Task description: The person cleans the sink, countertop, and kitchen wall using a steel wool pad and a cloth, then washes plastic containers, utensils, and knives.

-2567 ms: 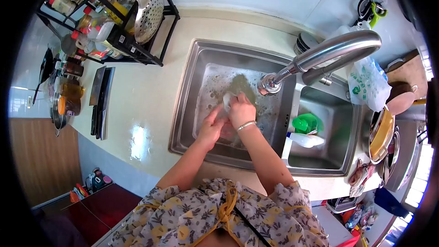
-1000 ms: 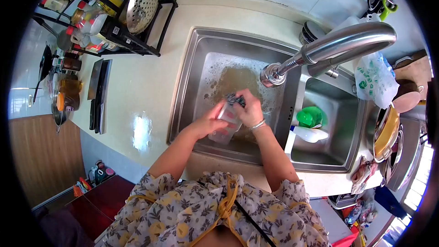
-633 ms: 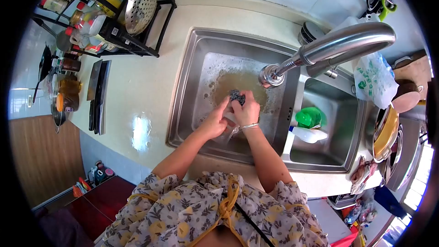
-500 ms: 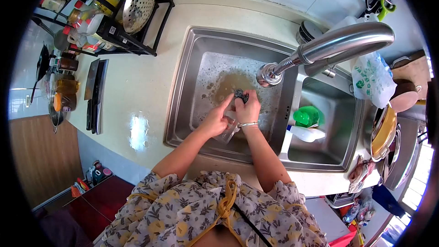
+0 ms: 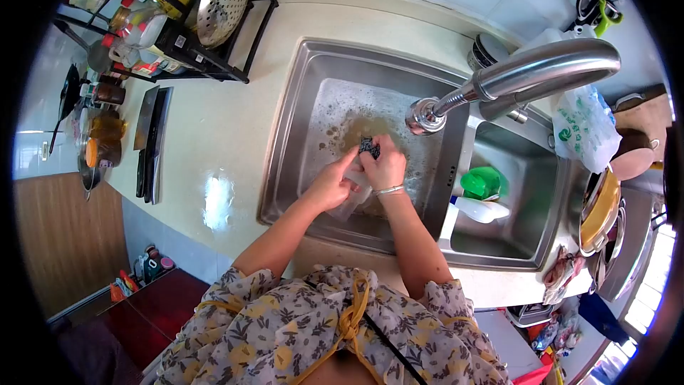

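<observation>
Over the soapy water of the large steel sink [image 5: 285, 135], my left hand [image 5: 333, 184] is closed round a clear plastic container [image 5: 350, 202], which hangs tilted below the fingers. My right hand [image 5: 385, 165], with a bangle at its wrist, pinches a dark, crumpled scrubber [image 5: 368, 147]. The scrubber is at the container's upper end, close to my left fingertips. Part of the container is hidden behind my hands. Brownish water and foam lie under them.
The faucet [image 5: 548, 64] arches over the sink divider. A green item [image 5: 481, 182] and a white bottle [image 5: 481, 209] lie in the small basin. Knives [image 5: 151, 146] rest on the counter at the left, below a black rack [image 5: 214, 64]. A plastic bag [image 5: 586, 128] hangs at the right.
Since the earliest frame the dark scrubber has come into view in my right hand, and the brownish patch of water has shifted and changed shape. Lately both hands have moved only slightly.
</observation>
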Demonstrator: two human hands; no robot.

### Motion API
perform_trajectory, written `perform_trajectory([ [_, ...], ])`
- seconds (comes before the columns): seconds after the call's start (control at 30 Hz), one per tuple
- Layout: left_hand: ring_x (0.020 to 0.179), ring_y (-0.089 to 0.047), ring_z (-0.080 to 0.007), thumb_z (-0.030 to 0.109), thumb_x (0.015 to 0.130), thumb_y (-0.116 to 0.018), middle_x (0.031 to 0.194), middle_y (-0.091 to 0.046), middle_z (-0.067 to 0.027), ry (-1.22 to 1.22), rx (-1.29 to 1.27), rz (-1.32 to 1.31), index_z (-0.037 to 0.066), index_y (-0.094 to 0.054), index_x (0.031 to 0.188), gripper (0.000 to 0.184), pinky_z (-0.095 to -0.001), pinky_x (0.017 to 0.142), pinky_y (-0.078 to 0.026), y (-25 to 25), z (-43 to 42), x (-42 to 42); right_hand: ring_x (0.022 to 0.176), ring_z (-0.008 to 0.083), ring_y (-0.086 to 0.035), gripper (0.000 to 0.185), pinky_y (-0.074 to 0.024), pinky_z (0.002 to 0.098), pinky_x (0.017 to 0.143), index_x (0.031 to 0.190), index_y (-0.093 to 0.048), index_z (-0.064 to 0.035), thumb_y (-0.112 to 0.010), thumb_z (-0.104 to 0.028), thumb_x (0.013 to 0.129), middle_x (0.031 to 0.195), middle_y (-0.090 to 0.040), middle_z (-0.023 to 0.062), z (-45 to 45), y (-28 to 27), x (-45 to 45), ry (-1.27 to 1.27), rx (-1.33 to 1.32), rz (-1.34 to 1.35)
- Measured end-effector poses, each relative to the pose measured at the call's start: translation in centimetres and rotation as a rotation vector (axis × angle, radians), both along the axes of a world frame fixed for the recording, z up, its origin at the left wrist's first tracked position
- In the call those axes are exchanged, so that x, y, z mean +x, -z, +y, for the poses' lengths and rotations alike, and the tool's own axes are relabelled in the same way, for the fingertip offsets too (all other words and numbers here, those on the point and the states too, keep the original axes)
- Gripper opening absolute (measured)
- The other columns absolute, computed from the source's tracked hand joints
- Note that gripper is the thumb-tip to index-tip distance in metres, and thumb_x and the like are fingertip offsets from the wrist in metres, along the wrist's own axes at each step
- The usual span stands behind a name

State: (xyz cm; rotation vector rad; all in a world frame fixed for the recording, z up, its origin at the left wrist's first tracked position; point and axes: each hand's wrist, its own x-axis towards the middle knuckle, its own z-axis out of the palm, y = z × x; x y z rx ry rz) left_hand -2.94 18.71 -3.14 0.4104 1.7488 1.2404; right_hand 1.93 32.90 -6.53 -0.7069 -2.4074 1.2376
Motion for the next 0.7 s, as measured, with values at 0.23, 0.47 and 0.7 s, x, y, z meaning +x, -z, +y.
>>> perform_trajectory([
  [0.23,0.083,-0.066,-0.0203,-0.017,0.074,-0.042,0.127,-0.052,-0.0159,-0.162,0.019,0.043,0.02,-0.026,0.144,0.081,-0.0284,0.061,-0.053,-0.8,0.7,-0.6,0.084,0.0368,-0.061,0.024,-0.0485,0.0446,0.076,0.091,-0.056,-0.0069,-0.065,-0.01,0.069,0.088,-0.062,0.0197,3.4,4.5,2.9,0.116,0.014,-0.402],
  [0.47,0.088,-0.065,-0.0216,-0.01,0.081,-0.048,0.132,-0.048,-0.0184,-0.293,0.132,-0.292,0.022,-0.02,0.145,0.078,-0.029,0.065,-0.054,-0.3,0.2,-2.9,0.094,0.0308,-0.06,0.027,-0.0477,0.0386,0.085,0.1,-0.062,-0.0062,-0.061,-0.004,0.073,0.097,-0.063,0.0172,5.6,9.2,4.3,-0.098,-0.02,-0.739],
  [0.7,0.095,-0.062,-0.0228,-0.016,0.077,-0.038,0.13,-0.046,-0.0173,-0.317,0.078,-0.354,0.022,-0.016,0.146,0.083,-0.0347,0.07,-0.056,1.6,0.8,-1.9,0.091,0.033,-0.061,0.023,-0.0505,0.0379,0.079,0.095,-0.063,-0.0067,-0.063,-0.007,0.072,0.095,-0.064,0.0161,0.0,1.8,-0.4,-0.136,-0.229,0.063],
])
